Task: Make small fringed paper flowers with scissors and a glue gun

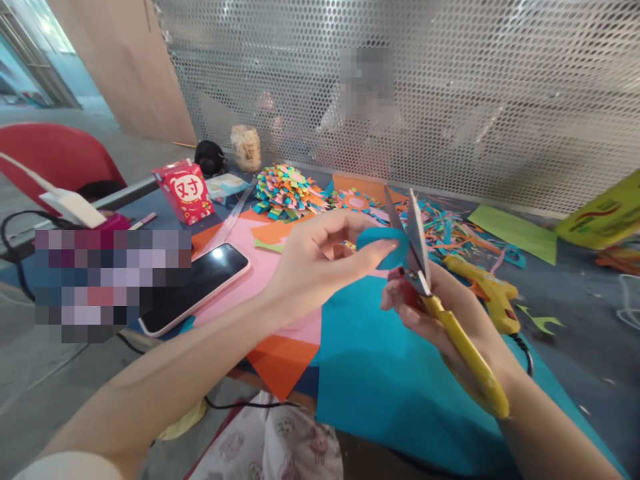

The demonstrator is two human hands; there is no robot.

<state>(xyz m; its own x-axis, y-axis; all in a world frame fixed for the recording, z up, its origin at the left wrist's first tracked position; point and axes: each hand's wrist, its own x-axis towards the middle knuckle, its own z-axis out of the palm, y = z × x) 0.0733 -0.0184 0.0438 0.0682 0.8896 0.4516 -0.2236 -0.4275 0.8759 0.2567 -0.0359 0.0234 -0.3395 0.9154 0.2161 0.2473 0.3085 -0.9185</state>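
We look down at a craft table (590,333) from a head-worn camera. Our left hand (320,257) is raised above the table, its thumb and fingers pinched on a small round piece of blue paper (383,245), held up in the air at the middle of the view. Our right hand (445,310) is closed around the yellow handles of a pair of scissors (430,287). The blades are parted in a narrow V and point up, and the blue paper piece sits between them, touching the blades.

Below both hands lies a large blue sheet (390,380), spread over the near edge of the table. Beside it, to the left, we see a pink sheet (260,267) and an orange sheet (283,363) overlapping each other. A phone (197,287) with a dark screen rests on the pink sheet's left edge. Further back stands a small red box (186,191) with a white character on it, and near it a heap of many-coloured paper strips (287,191). Just right of the scissors lies a yellow glue gun (487,290), among scattered paper scraps. A green sheet (517,233) lies further right. A perforated metal screen (450,87) rises behind the table.
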